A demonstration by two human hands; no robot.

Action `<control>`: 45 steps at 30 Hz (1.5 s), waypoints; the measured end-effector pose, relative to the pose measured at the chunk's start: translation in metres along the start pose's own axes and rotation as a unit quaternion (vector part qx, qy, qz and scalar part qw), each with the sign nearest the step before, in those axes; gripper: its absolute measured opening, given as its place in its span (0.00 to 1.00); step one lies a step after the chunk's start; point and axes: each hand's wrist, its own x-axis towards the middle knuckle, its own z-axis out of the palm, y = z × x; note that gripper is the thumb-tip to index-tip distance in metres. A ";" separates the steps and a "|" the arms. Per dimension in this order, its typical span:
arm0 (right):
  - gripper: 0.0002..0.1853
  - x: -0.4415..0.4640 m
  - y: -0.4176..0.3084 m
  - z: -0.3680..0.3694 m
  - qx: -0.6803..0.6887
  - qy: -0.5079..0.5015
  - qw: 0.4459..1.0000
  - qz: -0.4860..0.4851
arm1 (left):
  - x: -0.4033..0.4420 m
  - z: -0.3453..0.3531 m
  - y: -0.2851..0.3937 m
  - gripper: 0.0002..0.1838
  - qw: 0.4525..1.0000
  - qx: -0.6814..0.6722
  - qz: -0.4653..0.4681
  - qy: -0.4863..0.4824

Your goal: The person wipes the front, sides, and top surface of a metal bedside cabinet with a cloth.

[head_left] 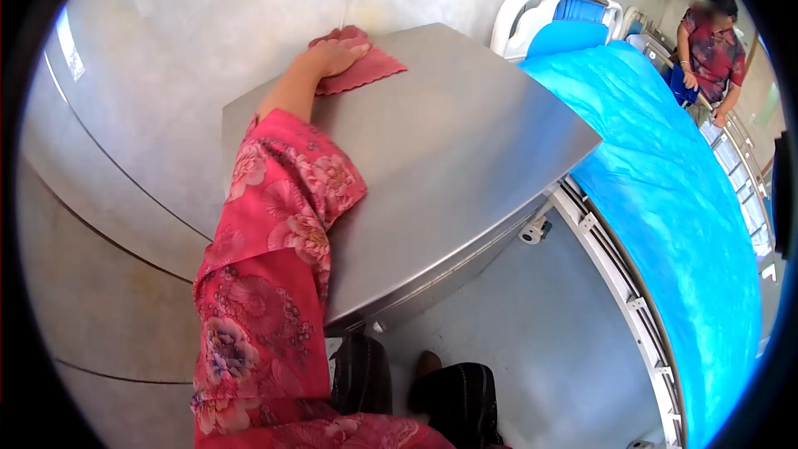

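My left hand [334,56] presses down on a pink-red cloth [366,71] with a scalloped edge, its fingers curled over it. The cloth lies at the far edge of a bare metal cabinet top [449,141], close to the wall. Part of the cloth bunches up behind the hand, and a flat corner spreads to the right. A pink floral sleeve [283,224] covers my left arm, which reaches along the left side of the cabinet. My right hand is out of view.
To the right stands a bed with a shiny blue cover [665,175], a white headboard [532,12] and a side rail [636,303]. A pale wall [183,50] borders the cabinet. Another person [711,50] stands by a farther bed. My dark-trousered legs [457,399] are below.
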 end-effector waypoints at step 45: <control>0.15 -0.065 0.047 0.027 -0.155 0.068 0.981 -0.097 | -0.387 0.063 0.000 0.45 0.921 -0.335 -0.096 0.173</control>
